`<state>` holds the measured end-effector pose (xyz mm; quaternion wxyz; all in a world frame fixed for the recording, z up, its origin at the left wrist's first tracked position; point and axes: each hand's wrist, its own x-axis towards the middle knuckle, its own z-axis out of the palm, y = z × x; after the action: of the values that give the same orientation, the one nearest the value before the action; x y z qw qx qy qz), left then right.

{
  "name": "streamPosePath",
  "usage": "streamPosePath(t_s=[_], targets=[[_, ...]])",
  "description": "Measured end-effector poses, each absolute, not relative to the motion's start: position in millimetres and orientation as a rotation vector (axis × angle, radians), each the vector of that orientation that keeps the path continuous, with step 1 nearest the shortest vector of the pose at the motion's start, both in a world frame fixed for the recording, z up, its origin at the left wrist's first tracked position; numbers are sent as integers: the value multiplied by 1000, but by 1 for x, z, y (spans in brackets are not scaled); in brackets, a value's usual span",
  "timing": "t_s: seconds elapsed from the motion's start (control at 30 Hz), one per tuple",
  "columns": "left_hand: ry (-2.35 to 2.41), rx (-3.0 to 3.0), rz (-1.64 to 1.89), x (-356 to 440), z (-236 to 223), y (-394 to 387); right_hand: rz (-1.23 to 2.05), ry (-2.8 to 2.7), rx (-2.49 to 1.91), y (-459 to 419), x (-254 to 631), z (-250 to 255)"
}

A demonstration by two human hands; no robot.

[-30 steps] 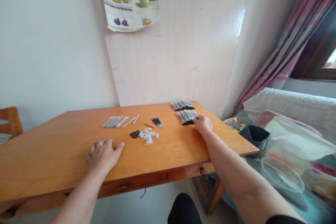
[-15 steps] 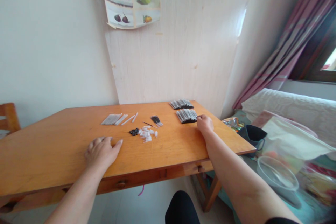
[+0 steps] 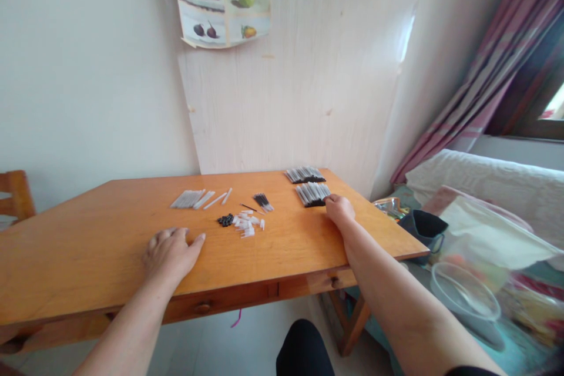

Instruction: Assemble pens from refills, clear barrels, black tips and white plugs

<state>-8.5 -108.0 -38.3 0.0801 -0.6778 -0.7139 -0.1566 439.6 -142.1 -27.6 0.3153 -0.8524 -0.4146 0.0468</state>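
My left hand (image 3: 170, 255) lies flat on the orange wooden table (image 3: 88, 247), fingers stretched out, holding nothing. My right hand (image 3: 339, 209) reaches to the near edge of a pile of black-tipped sticks (image 3: 312, 194) at the far right of the table; its fingers are curled and touch the pile. A second like pile (image 3: 304, 174) lies behind it. Between the hands lie small white caps (image 3: 247, 224), a clump of small black pieces (image 3: 226, 220), a small bunch of black-tipped sticks (image 3: 263, 202) and a row of clear tubes (image 3: 188, 199).
A wooden chair back (image 3: 15, 194) stands at the left. Right of the table are a dark bag (image 3: 423, 227), a clear plastic bowl (image 3: 466, 299), a bed with a white cover (image 3: 484, 179) and a striped curtain (image 3: 497, 64). A fruit poster (image 3: 220, 3) hangs on the wall.
My right hand drew slightly away from the near pile, then came back to its edge. The left hand has stayed flat on the table. The view shifted a little.
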Motion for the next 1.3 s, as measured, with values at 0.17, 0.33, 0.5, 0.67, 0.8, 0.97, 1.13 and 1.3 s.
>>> streamPosePath(t_s=[0.17,0.33,0.5,0.67,0.8,0.97,1.13,1.3], targets=[[-2125,-2024,-490,-9,-39,-108,114,-1132,-2232,-140,438,-29],[-2141,-2025,-504,-7,-37,-110,117,-1180,-2218,-139,437,-30],[-2136,-2024,-502,-6,-36,-111,82,-1153,-2248,-140,435,-29],[-2122,-2038,-492,-7,-36,-110,71,-1177,-2260,-141,433,-29],[-2140,-2029,-487,-6,-35,-112,69,-1211,-2253,-140,432,-29],[-2128,-2027,-469,-6,-34,-112,73,-1247,-2236,-139,432,-30],[-2146,-2021,-488,-6,-34,-113,73,-1251,-2228,-140,431,-30],[-2154,-2027,-489,-5,-33,-114,67,-1239,-2227,-140,430,-29]])
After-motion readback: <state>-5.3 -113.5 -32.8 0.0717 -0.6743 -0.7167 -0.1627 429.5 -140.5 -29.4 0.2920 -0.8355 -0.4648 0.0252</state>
